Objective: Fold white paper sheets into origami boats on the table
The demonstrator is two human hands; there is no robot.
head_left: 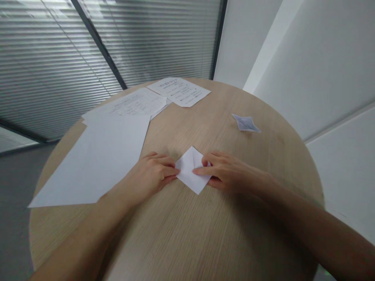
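Note:
A small white folded paper (191, 181) lies diamond-wise on the wooden table, one corner toward me, with a crease running down from its far corner. My left hand (159, 169) pinches its left corner between thumb and fingers. At the right corner, my right hand (219, 169) grips the paper's edge, its index finger stretched across the surface to about the middle. The fingers hide both side corners.
Beyond my right hand rests a folded paper piece (246, 123) with pointed ends. A large blank sheet (111, 156) covers the table's left side, near printed sheets (134, 103) and another printed page (181, 91). The round table (175, 234) stands by blinds (164, 39) and a white wall (322, 58).

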